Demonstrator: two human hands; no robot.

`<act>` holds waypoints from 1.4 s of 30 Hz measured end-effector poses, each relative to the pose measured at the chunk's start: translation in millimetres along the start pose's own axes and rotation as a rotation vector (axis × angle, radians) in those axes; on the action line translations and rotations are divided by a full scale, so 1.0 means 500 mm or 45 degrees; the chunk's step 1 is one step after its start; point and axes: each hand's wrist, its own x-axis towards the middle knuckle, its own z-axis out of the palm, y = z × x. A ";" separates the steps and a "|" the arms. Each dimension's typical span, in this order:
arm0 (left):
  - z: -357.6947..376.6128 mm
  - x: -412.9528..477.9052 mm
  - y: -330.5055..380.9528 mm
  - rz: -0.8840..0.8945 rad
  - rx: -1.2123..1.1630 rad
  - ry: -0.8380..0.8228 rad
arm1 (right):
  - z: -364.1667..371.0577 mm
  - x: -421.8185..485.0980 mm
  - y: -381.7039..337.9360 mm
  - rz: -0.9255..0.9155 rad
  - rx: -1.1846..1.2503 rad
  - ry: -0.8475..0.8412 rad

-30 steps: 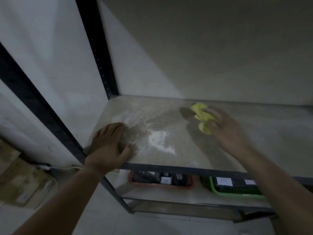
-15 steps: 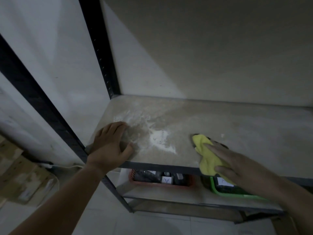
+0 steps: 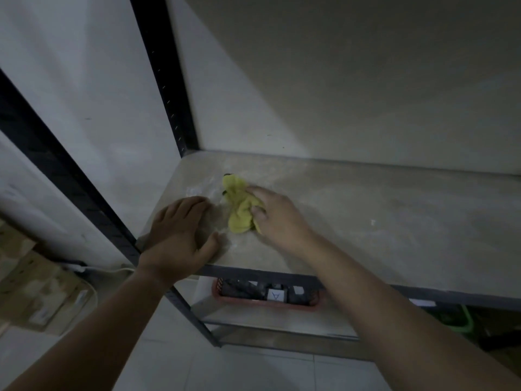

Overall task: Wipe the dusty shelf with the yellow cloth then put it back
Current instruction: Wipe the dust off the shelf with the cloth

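Right hand (image 3: pixel 277 218) presses yellow cloth (image 3: pixel 239 206) onto shelf (image 3: pixel 394 221), fingers curled over it.
Left hand (image 3: pixel 176 231) flat, empty, just beside; red basket (image 3: pixel 265 303) below holds dark items, 1 labelled "A".

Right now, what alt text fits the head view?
The right hand presses a yellow cloth onto a dusty shelf near its left end, while the left hand rests flat on the front corner. A red basket sits below.

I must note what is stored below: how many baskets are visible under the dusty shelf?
2: a red basket under the left part, and a green basket far right, mostly hidden by the right arm. More may be hidden.
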 end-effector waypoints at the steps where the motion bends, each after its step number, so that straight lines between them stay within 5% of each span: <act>1: 0.000 0.000 0.000 0.004 -0.005 0.008 | -0.028 -0.012 0.015 0.010 0.057 0.050; 7: 0.006 -0.002 -0.005 0.033 -0.007 0.044 | -0.265 -0.136 0.177 0.143 -0.052 0.468; 10: 0.008 -0.002 -0.004 0.031 0.000 0.040 | -0.345 -0.209 0.284 0.448 -0.234 0.660; 13: 0.007 -0.003 0.000 0.023 -0.013 0.047 | -0.324 -0.233 0.346 0.647 -0.478 0.503; 19: 0.006 -0.002 0.000 0.016 -0.017 0.027 | -0.188 -0.162 0.252 0.453 -0.642 0.465; 24: 0.008 -0.002 -0.002 0.027 -0.005 0.029 | -0.003 -0.044 0.052 0.246 -0.455 0.248; 28: 0.005 -0.002 0.004 0.004 -0.011 0.022 | -0.017 -0.017 0.013 0.088 -0.053 0.106; 33: 0.006 -0.001 0.001 0.011 -0.008 0.025 | -0.212 -0.076 0.124 0.302 0.419 0.552; 37: 0.011 0.000 -0.002 0.007 0.006 0.029 | -0.380 -0.141 0.299 0.639 -0.172 0.867; 40: 0.013 0.002 -0.005 0.030 0.011 0.041 | -0.418 -0.156 0.402 0.962 -0.567 0.633; 42: 0.015 0.003 -0.007 0.036 0.009 0.040 | -0.399 -0.137 0.414 0.941 -0.680 0.544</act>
